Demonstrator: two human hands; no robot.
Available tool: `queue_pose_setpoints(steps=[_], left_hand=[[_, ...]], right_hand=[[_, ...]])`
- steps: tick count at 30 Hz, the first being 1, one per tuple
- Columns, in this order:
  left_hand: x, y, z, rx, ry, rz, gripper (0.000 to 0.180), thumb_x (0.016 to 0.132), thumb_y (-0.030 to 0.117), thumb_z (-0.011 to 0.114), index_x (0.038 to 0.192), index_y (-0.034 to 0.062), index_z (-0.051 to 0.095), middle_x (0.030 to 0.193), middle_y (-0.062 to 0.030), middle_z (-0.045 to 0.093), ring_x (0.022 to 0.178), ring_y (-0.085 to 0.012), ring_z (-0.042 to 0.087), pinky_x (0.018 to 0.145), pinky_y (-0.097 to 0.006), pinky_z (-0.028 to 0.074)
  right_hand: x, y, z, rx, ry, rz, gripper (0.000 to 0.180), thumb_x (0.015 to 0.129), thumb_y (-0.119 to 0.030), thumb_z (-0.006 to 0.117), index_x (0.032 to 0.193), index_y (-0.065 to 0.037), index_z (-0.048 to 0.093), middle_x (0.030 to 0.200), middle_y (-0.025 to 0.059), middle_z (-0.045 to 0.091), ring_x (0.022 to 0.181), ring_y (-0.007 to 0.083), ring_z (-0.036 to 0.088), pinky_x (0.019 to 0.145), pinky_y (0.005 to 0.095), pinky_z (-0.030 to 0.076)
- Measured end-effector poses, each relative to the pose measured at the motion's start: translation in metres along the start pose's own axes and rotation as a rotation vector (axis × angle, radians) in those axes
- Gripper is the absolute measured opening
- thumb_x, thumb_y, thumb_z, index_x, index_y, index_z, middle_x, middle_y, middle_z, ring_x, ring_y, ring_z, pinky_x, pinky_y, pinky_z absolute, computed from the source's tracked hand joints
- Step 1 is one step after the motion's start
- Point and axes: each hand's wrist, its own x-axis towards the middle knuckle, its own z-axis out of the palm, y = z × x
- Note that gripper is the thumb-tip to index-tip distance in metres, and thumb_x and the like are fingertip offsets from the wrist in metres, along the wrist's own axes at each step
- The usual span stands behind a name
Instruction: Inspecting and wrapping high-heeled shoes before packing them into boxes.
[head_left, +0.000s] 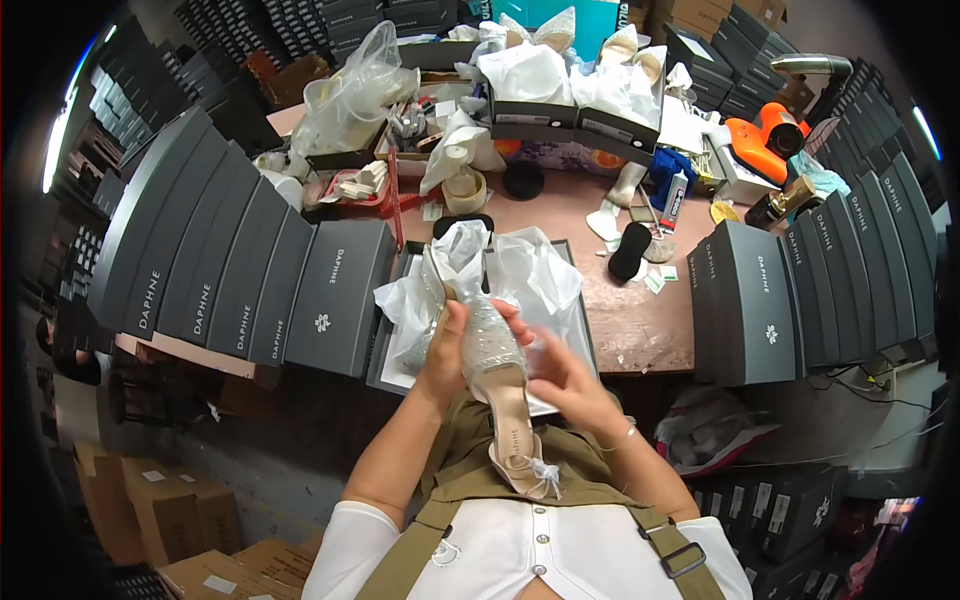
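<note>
- Silver glitter pointed shoe with a beige insole (490,345) is in our left hand (440,365), toe away from us, insole up, heel end over our lap.
- Left grip: closed round the forefoot, thumb on one side, fingertips showing past the other. We read it as the carrying hold.
- Our right hand (580,395): part open, fingers loosely bent and blurred, just beside the shoe. We see nothing held in it; contact with the shoe, we can't tell.
- White ribbon-like bow (545,475) sits at the heel end, clear of both hands.
- Open dark-grey cardboard shoebox (586,325) is right behind the shoe, on the pink tabletop (640,335), lined with crumpled white tissue paper (537,270). What looks like a second silver glitter shoe (418,350) lies in its left part.
- Step in hand, our judgement: handling or looking over the single shoe, out of its box.
- Next move, our judgement: any turn or shift calls for a steady left hold, light right fingers on the glitter, and the bow kept from snagging.
</note>
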Motion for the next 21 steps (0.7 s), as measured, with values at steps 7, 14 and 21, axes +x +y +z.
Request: queue_pose_setpoints(steps=[7, 14, 21], left_hand=[[-0.037, -0.043, 0.001, 0.260, 0.099, 0.007, 0.082, 0.089, 0.040, 0.061, 0.147, 0.0081, 0.012, 0.143, -0.0132, 0.034, 0.127, -0.0234, 0.041, 0.103, -0.038, 0.037], [-0.052, -0.014, -0.014, 0.196, 0.099, -0.375, 0.062, 0.092, 0.002, 0.052, 0.144, 0.0079, 0.020, 0.118, -0.0149, 0.056, 0.098, -0.0203, 0.062, 0.081, -0.035, 0.055], [-0.062, 0.021, -0.014, 0.232, -0.048, -0.787, 0.065, 0.091, 0.003, 0.056, 0.145, 0.0056, 0.022, 0.117, -0.0136, 0.058, 0.099, -0.0163, 0.061, 0.082, -0.027, 0.051]], right_hand=[[0.015, 0.019, 0.001, -0.036, 0.206, 0.022, 0.032, 0.088, -0.001, 0.053, 0.120, 0.000, 0.050, 0.099, 0.0023, 0.058, 0.077, 0.0051, 0.055, 0.066, 0.0197, 0.047], [0.016, 0.006, -0.026, -0.508, 0.023, -0.033, 0.053, 0.087, -0.017, 0.065, 0.131, -0.001, 0.043, 0.109, 0.0129, 0.055, 0.085, 0.0133, 0.054, 0.075, 0.0302, 0.046], [0.015, -0.006, -0.033, 0.096, -0.167, 0.048, 0.068, 0.086, -0.006, 0.064, 0.144, -0.001, 0.028, 0.134, 0.0127, 0.046, 0.116, 0.0181, 0.049, 0.097, 0.0348, 0.041]])
